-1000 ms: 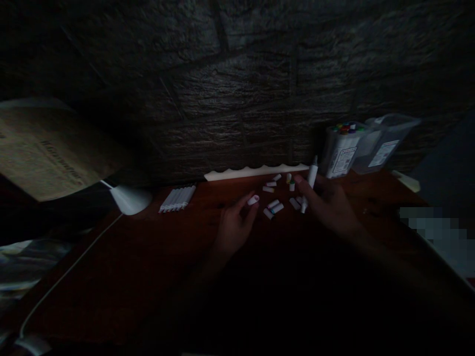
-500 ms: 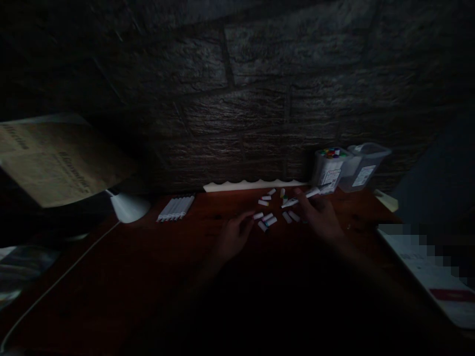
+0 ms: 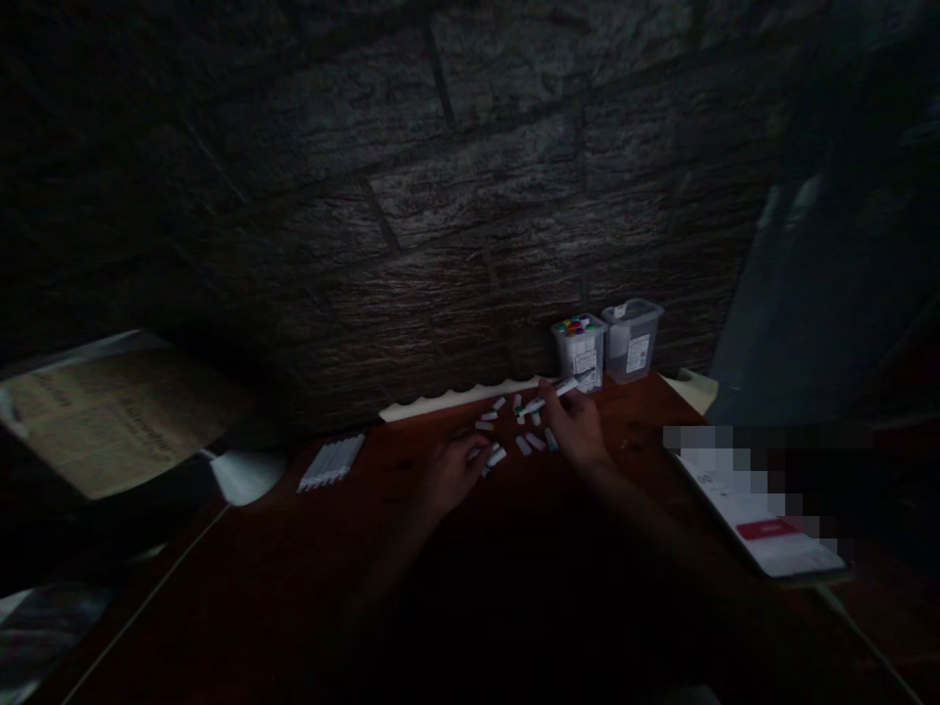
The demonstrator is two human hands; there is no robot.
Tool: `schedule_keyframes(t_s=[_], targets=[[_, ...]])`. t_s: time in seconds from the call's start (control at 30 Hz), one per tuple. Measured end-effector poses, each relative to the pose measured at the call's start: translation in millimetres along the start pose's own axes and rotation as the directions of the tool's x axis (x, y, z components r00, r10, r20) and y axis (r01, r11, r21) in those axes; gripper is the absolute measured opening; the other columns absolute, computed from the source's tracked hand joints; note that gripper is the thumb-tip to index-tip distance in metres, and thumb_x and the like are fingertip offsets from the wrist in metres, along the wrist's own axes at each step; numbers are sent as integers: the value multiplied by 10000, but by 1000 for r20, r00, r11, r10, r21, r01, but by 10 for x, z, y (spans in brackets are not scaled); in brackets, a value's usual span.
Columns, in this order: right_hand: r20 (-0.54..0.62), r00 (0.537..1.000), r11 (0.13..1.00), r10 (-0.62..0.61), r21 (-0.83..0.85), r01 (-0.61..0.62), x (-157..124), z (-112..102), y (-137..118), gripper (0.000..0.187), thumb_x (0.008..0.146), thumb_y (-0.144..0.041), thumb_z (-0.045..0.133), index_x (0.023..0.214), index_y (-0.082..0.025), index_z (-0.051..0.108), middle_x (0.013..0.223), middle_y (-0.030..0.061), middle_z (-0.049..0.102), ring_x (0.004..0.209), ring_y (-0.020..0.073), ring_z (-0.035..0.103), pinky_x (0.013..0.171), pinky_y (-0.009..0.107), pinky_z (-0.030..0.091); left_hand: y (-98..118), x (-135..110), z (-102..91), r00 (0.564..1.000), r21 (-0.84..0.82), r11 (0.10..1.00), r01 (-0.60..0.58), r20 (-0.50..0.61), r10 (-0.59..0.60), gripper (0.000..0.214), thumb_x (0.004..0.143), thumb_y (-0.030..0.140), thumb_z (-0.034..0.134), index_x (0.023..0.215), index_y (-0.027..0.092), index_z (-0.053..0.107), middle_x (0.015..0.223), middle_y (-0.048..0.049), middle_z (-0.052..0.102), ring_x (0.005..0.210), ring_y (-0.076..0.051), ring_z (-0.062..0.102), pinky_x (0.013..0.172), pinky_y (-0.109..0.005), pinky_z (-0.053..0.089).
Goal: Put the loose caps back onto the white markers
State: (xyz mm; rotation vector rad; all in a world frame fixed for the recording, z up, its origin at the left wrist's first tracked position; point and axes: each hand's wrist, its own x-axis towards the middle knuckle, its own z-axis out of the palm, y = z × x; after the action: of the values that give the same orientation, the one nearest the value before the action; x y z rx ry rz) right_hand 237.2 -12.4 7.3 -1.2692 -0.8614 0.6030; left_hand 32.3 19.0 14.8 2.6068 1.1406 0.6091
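The scene is very dark. My right hand [image 3: 577, 426] is closed round a white marker [image 3: 564, 387], held at a slant over the desk. My left hand [image 3: 456, 472] has curled fingers at the left edge of a scatter of marker caps, and a pale cap [image 3: 474, 453] shows between thumb and fingers. Loose white caps with coloured ends lie between the hands, among them a yellow-ended cap [image 3: 485, 426] and a pair of pale caps [image 3: 529, 444]. Off to the left, several white markers [image 3: 332, 462] lie side by side in a row.
Against the brick wall stand a clear tub of coloured markers [image 3: 580, 348] and another clear tub [image 3: 633, 343]. A scalloped white strip [image 3: 455, 399] runs along the back edge. A lamp [image 3: 246, 477] with a paper-like shade is left; a tablet-like screen [image 3: 764, 529] lies right.
The view has swung right, so the desk things sit further left. My left hand's fingers have drawn in over the nearest caps. The right hand keeps hold of the marker.
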Motion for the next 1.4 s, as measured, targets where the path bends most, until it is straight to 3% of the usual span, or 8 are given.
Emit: schedule_keyframes(t_s=[0.4, 0.6, 0.8, 0.93, 1.0, 1.07, 1.27, 1.4], targets=[[-156, 985, 997, 78, 36, -73, 133, -79, 70, 458, 768, -597, 556, 628, -162, 566, 584, 7, 571, 575, 140, 507, 553, 252, 369, -207, 994, 60, 1000, -60, 998, -13, 0, 13, 187, 853, 274, 557, 872, 190, 722, 878, -52, 744, 796, -198, 670, 761, -291, 497], [-150, 987, 998, 65, 16, -63, 152, -77, 100, 470, 767, -609, 551, 622, -162, 566, 572, 8, 571, 573, 141, 516, 543, 248, 370, 18, 912, 325, 996, -167, 983, -78, 29, 84, 160, 815, 317, 629, 880, 206, 723, 885, -48, 738, 819, -197, 652, 763, -280, 474], [-128, 989, 997, 76, 35, -72, 125, -52, 96, 479, 736, -620, 584, 627, -153, 588, 587, 10, 596, 572, 136, 524, 545, 245, 381, -94, 540, 279, 996, -347, 937, 48, -51, -70, 200, 828, 364, 594, 813, 186, 684, 805, -28, 708, 735, -172, 631, 686, -259, 460], [37, 989, 984, 143, 106, -146, -52, 39, -63, 466, 682, -607, 651, 653, -143, 632, 609, 23, 624, 549, 135, 533, 521, 245, 392, -90, 173, 96, 893, -890, 382, 248, 58, -445, 228, 735, 382, 678, 782, 159, 686, 816, -40, 720, 681, -147, 616, 608, -232, 446], [111, 982, 978, 155, 121, -168, -166, 97, -156, 454, 654, -595, 684, 688, -143, 662, 632, 32, 645, 550, 138, 543, 518, 247, 395, -24, 65, 44, 852, -972, 90, 219, 145, -504, 203, 671, 325, 731, 756, 147, 685, 849, -56, 729, 727, -150, 630, 658, -240, 468], [149, 980, 983, 135, 103, -151, -261, 141, -231, 447, 650, -592, 692, 707, -149, 679, 639, 39, 655, 554, 141, 549, 507, 246, 384, 52, 28, 20, 840, -982, -60, 179, 184, -511, 182, 644, 269, 759, 755, 143, 690, 858, -49, 728, 738, -138, 626, 690, -244, 479], [206, 974, 994, 92, 39, -102, -342, 163, -299, 471, 694, -600, 674, 733, -132, 710, 660, 62, 679, 569, 149, 577, 482, 243, 375, 153, 40, -5, 856, -951, -260, 170, 273, -439, 174, 662, 233, 791, 787, 159, 697, 834, -2, 691, 737, -111, 603, 720, -244, 485], [237, 971, 994, 30, 95, -54, -335, 172, -268, 413, 729, -538, 687, 862, -148, 719, 755, 65, 725, 640, 167, 636, 524, 248, 439, 112, 9, 22, 876, -963, -167, 210, 261, -405, 203, 705, 293, 774, 854, 171, 712, 825, -5, 682, 720, -107, 588, 716, -248, 475]])
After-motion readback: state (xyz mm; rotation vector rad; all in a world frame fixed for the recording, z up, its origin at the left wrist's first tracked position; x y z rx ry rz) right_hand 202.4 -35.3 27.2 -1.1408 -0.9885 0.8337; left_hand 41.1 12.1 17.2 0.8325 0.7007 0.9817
